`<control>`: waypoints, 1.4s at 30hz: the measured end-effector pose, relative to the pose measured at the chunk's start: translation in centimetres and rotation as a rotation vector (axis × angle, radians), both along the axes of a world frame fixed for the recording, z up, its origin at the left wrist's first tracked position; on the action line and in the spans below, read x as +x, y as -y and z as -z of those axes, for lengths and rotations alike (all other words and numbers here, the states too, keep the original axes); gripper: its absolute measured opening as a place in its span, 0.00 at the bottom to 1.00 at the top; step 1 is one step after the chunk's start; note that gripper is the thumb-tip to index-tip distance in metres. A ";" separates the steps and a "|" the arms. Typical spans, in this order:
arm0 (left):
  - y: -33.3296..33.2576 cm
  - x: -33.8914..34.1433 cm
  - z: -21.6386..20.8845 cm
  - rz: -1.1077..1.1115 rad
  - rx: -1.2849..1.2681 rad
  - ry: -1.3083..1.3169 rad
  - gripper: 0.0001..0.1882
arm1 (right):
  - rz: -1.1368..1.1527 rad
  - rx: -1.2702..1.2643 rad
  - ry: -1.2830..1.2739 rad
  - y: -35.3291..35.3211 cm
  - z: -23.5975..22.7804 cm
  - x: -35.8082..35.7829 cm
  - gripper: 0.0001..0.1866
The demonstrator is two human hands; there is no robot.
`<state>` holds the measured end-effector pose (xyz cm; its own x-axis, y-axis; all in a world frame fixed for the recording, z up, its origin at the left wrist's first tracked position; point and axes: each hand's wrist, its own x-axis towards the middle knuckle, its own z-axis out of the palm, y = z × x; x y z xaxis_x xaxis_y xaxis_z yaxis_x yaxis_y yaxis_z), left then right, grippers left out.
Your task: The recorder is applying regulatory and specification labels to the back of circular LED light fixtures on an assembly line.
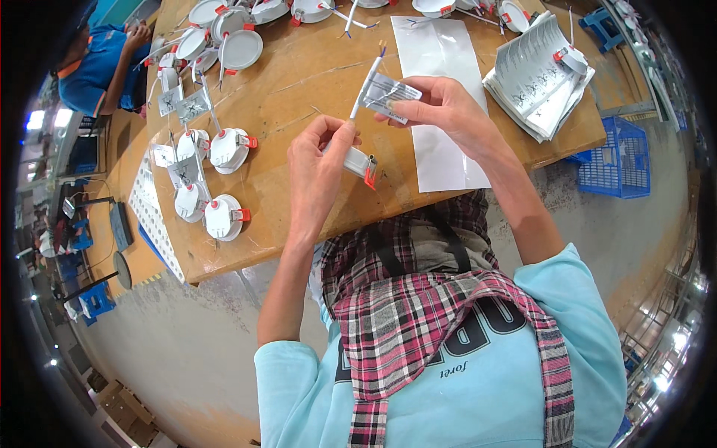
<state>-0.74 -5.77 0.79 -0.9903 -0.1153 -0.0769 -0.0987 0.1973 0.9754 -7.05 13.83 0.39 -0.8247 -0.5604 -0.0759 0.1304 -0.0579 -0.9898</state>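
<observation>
One silver label (392,91) is in the right hand (455,112). The thumb and fingers pinch its right end tight, and its left edge looks to touch the white cord (361,101). The left hand (315,160) is nearly closed. Its thumb and finger seem to squeeze the cord low down, close to the lamp (354,163). The lamp is just under those fingers, above the brown table (284,179). I cannot see what the tucked-in fingers do.

The step looks like putting the label on the cord. To do it well, hold the cord straight and do not let it spin. Line up the label with the cord so it goes on flat, not crooked. Fold it around, match the two ends, and press from the cord out, so no bubbles stay. Keep thumbs off the sticky side, if it has one. Leave the coloured wire ends (383,51) free. The four lamps at the left (224,218) seem to have labels like little flags (184,172), good ones to copy.
</observation>
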 end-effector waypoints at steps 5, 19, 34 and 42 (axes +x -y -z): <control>-0.3 -0.2 -0.3 0.097 -0.013 0.045 0.16 | 0.193 0.051 -0.070 0.2 0.0 -0.5 0.14; 0.0 -3.7 0.2 0.112 0.269 0.040 0.10 | 0.060 0.091 -0.028 0.9 -1.0 -0.7 0.14; -0.1 -3.6 0.1 0.106 0.242 0.047 0.10 | 0.098 0.188 -0.077 1.0 -0.8 -0.8 0.15; 0.0 -3.4 0.2 0.096 0.229 0.064 0.10 | 0.084 0.100 -0.057 0.9 -0.5 -0.4 0.14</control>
